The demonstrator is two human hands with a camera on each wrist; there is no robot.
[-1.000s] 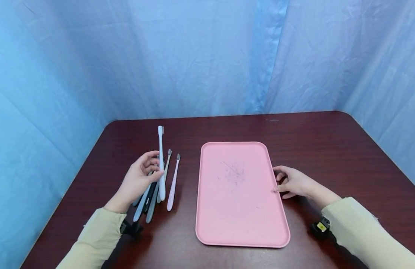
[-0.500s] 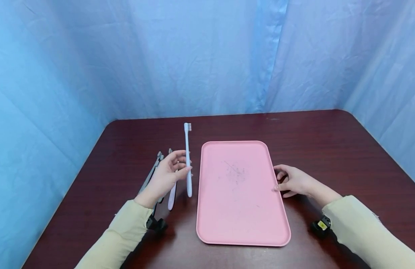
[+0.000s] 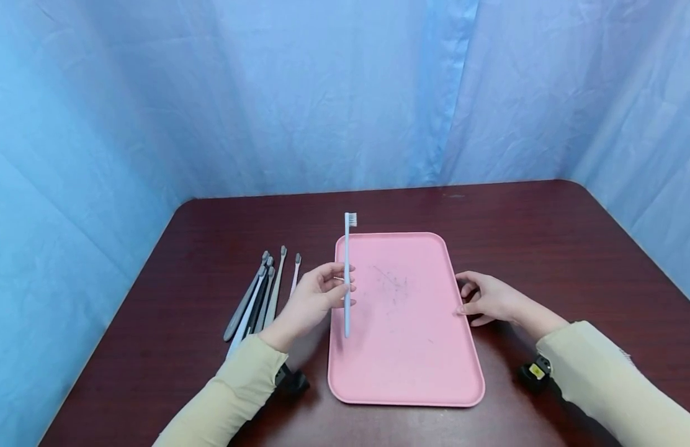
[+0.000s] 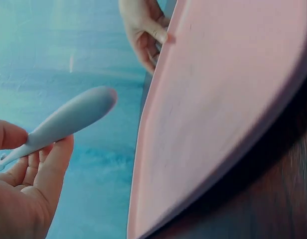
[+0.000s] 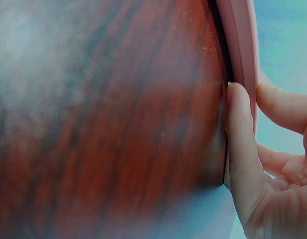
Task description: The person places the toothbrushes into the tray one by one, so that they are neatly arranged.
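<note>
pale blue toothbrush [image 3: 347,273] upright, above pink tray's [image 3: 412,366] left edge

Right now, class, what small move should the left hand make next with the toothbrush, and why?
Probably lower it flat onto the pink tray: the left hand holds the light blue toothbrush upright above the tray's left edge, and the right hand steadies the far rim.

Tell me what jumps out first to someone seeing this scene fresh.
The flat pink rectangular tray in the middle of the dark red wooden table catches the eye first. Over its left edge, the left hand holds a pale blue toothbrush upright, bristles up. The right hand touches the tray's right rim.
</note>
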